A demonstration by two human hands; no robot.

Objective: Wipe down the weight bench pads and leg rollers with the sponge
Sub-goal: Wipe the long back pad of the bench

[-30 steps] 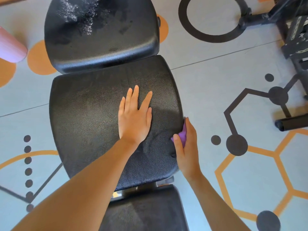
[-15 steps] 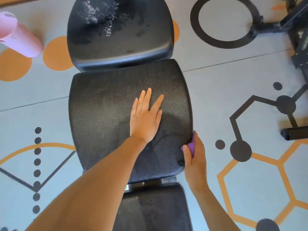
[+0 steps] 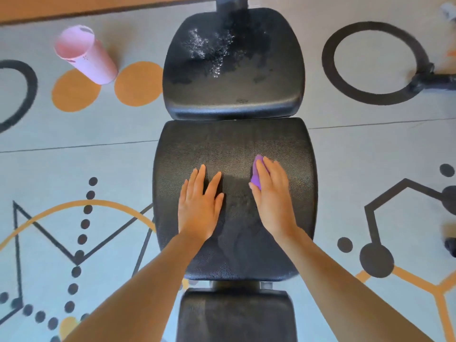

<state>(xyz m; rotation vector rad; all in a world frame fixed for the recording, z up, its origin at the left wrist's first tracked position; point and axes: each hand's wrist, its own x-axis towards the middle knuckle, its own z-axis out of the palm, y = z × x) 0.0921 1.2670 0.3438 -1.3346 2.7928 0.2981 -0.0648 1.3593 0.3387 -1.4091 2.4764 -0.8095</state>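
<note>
A black weight bench runs up the middle of the view in three pads. The far pad (image 3: 232,90) carries white foam and wet patches near its top. My left hand (image 3: 199,206) lies flat, fingers apart, on the middle pad (image 3: 234,146). My right hand (image 3: 271,196) presses a purple sponge (image 3: 255,176) onto the same pad, just right of centre; only the sponge's left edge shows past my fingers. A third pad (image 3: 237,317) sits closest to me, partly behind my forearms.
A pink cylindrical container (image 3: 85,58) stands on the patterned grey floor mat (image 3: 98,134) at the upper left. A black equipment bar (image 3: 434,81) lies at the upper right edge, and another dark frame part (image 3: 451,245) at the right edge.
My right hand has moved the sponge from the middle pad's right side edge up onto its top surface. The left hand stayed flat on the pad. The view has shifted toward the far pad.
</note>
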